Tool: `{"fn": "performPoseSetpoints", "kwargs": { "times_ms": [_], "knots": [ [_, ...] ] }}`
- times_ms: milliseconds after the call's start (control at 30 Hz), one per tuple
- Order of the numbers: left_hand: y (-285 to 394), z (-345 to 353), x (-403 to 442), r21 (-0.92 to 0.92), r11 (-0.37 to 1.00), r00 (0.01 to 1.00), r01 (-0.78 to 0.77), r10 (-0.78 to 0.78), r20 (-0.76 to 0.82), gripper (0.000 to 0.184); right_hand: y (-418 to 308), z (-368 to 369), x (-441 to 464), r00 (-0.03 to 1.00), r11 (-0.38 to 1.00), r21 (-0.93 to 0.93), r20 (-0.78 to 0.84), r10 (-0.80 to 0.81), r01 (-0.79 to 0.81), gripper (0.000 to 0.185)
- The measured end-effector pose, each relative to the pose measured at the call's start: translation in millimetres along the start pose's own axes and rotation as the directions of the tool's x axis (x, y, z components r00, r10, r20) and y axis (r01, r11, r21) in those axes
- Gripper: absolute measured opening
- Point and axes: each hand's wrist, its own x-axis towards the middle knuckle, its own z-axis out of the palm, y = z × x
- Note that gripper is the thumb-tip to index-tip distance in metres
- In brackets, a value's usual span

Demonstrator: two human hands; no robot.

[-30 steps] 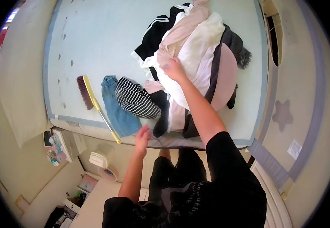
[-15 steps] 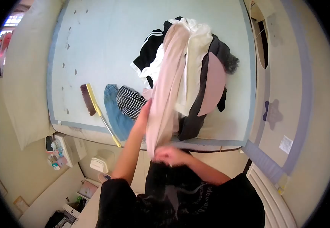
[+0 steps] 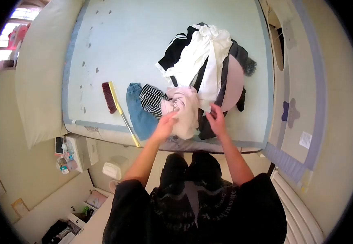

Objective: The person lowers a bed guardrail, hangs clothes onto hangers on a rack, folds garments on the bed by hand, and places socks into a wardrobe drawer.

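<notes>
- The left hand (image 3: pixel 166 125) grips a fold of the bunched pink garment (image 3: pixel 187 116), which sits near the front edge of the bed (image 3: pixel 233 149).
- The right hand (image 3: pixel 216 119) is open, thumb parted from the fingers, just beside the lower end of the white garment (image 3: pixel 210 81).
- A broad stretch of pale mat (image 3: pixel 119 44) gives room on the left and far sides; a narrower strip runs along the right.
- Close on the left, the striped garment (image 3: pixel 152 99) crowds the pink one, with jeans (image 3: pixel 137 116) next to it.
- Farther left, a brush (image 3: pixel 121 114) slants, its handle reaching the front edge.
- Dark clothing (image 3: pixel 207 129) lies by the right hand.
</notes>
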Motion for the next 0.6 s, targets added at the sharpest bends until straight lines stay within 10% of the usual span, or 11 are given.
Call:
{"fn": "performPoseSetpoints", "kwargs": {
  "times_ms": [100, 233, 267, 367, 500, 600],
  "knots": [
    [3, -18, -48, 0.219, 0.948, 0.951, -0.23, 0.171, 0.257, 0.032, -37, 21, 15, 0.783, 0.632, 0.468, 0.292, 0.549, -0.618, 0.046],
    [33, -28, -95, 0.363, 0.894, 0.89, -0.262, 0.078, 0.449, 0.025, -48, 74, 12, 0.581, 0.353, 0.463, 0.69, 0.432, -0.813, 0.037],
    [31, -39, -97, 0.432, 0.893, 0.899, -0.128, -0.08, 0.431, 0.025, -38, 90, 16, 0.716, 0.565, 0.49, 0.636, 0.288, -0.663, 0.022],
    [36, -64, -110, 0.792, 0.592, 0.989, -0.147, 0.113, 0.099, 0.027, -96, 101, 4, 0.69, 0.417, 0.588, 0.709, 0.146, -0.693, 0.024],
    [52, -79, -112, 0.118, 0.945, 0.95, -0.305, 0.311, -0.039, 0.058, -151, 108, -24, 0.778, 0.891, 0.193, 0.583, 0.234, -0.412, 0.028],
    [73, -78, -113, 0.122, 0.964, 0.971, -0.236, 0.239, -0.014, 0.058, -176, 104, -32, 0.649, 0.91, 0.169, 0.75, 0.131, -0.378, 0.036]
  ]
}}
